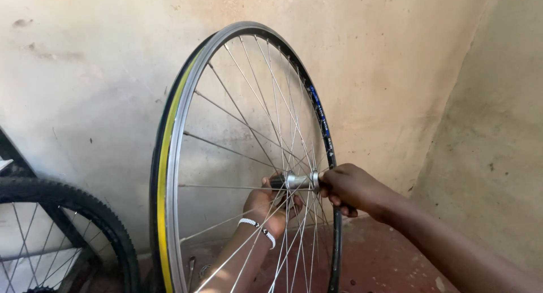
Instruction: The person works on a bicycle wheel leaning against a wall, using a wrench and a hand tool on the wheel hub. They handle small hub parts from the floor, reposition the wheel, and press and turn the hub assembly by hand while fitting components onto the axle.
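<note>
A bare bicycle wheel (181, 117) with a silver rim, a yellow rim strip and thin spokes stands upright in front of me. My left hand (263, 205), with a white bead bracelet on the wrist, reaches through the spokes and grips the left end of the silver hub (297, 181). My right hand (350, 188) is closed around the hub's right end, outside the rim. The wheel's bottom is cut off by the frame.
A stained plaster wall (102, 72) stands close behind the wheel and meets another wall in a corner at the right. A second wheel with a knobby black tyre (85, 208) leans at the lower left. The floor (384, 259) is reddish. A small metal tool (192, 270) lies near the wheel's base.
</note>
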